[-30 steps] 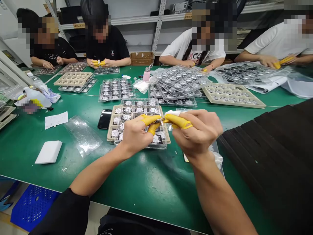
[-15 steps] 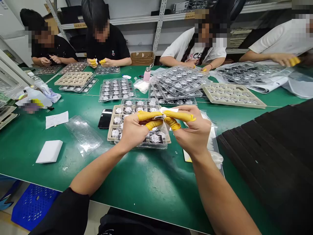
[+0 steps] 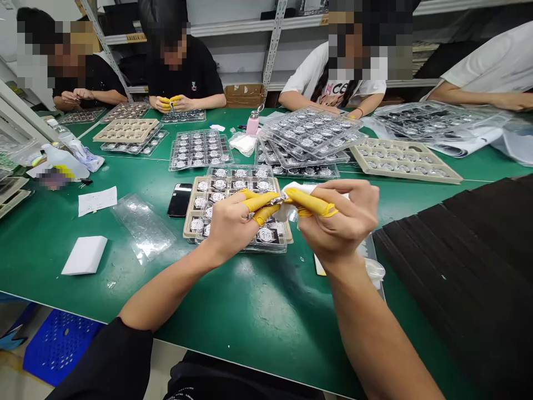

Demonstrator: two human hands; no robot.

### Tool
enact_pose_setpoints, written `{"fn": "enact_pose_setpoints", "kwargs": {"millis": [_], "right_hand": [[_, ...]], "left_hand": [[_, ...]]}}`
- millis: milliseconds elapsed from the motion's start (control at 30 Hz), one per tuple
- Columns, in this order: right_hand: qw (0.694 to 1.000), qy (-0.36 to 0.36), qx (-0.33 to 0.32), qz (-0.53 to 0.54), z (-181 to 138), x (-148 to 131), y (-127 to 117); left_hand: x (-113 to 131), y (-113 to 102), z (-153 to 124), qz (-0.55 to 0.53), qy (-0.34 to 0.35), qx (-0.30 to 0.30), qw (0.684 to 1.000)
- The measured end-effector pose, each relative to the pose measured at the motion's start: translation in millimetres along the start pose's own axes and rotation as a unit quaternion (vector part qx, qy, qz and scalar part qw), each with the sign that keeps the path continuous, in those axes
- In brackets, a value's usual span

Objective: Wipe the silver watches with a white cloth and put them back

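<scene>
Yellow finger cots cover the thumb and index finger of each hand. My left hand [image 3: 231, 225] pinches a small metal watch case [image 3: 278, 200] by its edge, seen side-on. My right hand [image 3: 341, 219] is closed on a white wiping cloth [image 3: 300, 188], its fingertips pressing the cloth against the case. Both hands are raised over a clear plastic tray [image 3: 233, 248] of round watch pieces, which sits on a beige tray [image 3: 188, 225]. The fingers hide part of the case and part of the tray.
A black phone [image 3: 180, 200], plastic bag [image 3: 144, 228] and white block [image 3: 85, 255] lie left. More trays [image 3: 312, 132], a pink bottle [image 3: 252, 123] and a beige tray [image 3: 406, 161] stand farther back. Black sheets [image 3: 462, 266] are at right. Several people sit opposite.
My right hand has turned and shifted slightly right with the cloth, while the left still pinches the watch case. Across the table, the right-hand person's hand has moved out of sight.
</scene>
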State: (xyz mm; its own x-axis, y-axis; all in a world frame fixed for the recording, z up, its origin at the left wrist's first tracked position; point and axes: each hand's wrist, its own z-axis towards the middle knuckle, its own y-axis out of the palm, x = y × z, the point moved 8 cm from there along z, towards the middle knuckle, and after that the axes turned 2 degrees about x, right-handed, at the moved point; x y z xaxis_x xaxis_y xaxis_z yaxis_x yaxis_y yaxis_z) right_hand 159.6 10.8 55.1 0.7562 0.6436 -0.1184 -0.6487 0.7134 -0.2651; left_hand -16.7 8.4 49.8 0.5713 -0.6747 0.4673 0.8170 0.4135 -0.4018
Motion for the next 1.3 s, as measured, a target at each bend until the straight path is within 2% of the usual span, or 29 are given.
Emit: {"fn": "enact_pose_setpoints", "kwargs": {"millis": [67, 200, 267, 367, 433, 533, 600, 667, 733, 800, 867, 967, 1033, 1067, 1133, 1167, 1233, 1300], "right_hand": [[1.000, 0.016, 0.008, 0.017, 1, 3, 0], [0.994, 0.002, 0.052, 0.091, 1, -9, 1], [0.987, 0.044, 0.061, 0.144, 1, -8, 4], [0.974, 0.132, 0.030, 0.183, 0, 2, 11], [0.982, 0.130, -0.005, 0.138, 2, 6, 10], [0.990, 0.113, -0.058, 0.068, 5, 12, 9], [0.975, 0.177, -0.062, 0.117, 3, 23, 11], [0.933, 0.277, -0.043, 0.225, -5, 32, 18], [0.879, 0.354, -0.043, 0.316, -14, 32, 30], [0.848, 0.387, -0.049, 0.359, -21, 25, 40], [0.847, 0.391, -0.051, 0.357, -24, 20, 42], [0.881, 0.354, -0.050, 0.311, -23, 17, 37], [0.926, 0.287, -0.047, 0.241, -17, 16, 28], [0.949, 0.244, -0.044, 0.193, -14, 15, 24], [0.979, 0.172, -0.034, 0.104, -10, 16, 18], [0.983, 0.164, -0.023, 0.079, -10, 20, 17], [0.972, 0.218, 0.009, 0.087, -13, 36, 16], [0.939, 0.303, 0.054, 0.156, -19, 52, 17]], "left_hand": [[4, -2, 2, -0.004, 0.006, 0.005, 1.000], [10, -10, 3, 0.016, 0.004, 0.012, 1.000], [10, -14, 3, -0.003, -0.010, 0.030, 1.000], [4, -13, 1, -0.060, -0.058, 0.055, 0.995], [-6, -7, -1, -0.103, -0.115, 0.057, 0.986], [-25, 8, -3, -0.241, -0.228, 0.044, 0.942], [-34, 19, -5, -0.344, -0.296, 0.031, 0.891], [-38, 27, -6, -0.401, -0.340, 0.020, 0.850], [-40, 30, -6, -0.415, -0.354, 0.010, 0.838], [-38, 30, -6, -0.399, -0.340, -0.009, 0.852], [-33, 27, -5, -0.359, -0.302, -0.025, 0.883], [-22, 15, -3, -0.263, -0.227, -0.024, 0.937], [-18, 9, -3, -0.213, -0.213, -0.017, 0.953], [-17, 10, -4, -0.213, -0.225, -0.018, 0.950], [-18, 18, -7, -0.271, -0.281, -0.039, 0.920], [-18, 23, -9, -0.315, -0.315, -0.051, 0.894], [-20, 33, -14, -0.390, -0.382, -0.063, 0.835], [-25, 37, -18, -0.428, -0.436, -0.058, 0.790]]}}
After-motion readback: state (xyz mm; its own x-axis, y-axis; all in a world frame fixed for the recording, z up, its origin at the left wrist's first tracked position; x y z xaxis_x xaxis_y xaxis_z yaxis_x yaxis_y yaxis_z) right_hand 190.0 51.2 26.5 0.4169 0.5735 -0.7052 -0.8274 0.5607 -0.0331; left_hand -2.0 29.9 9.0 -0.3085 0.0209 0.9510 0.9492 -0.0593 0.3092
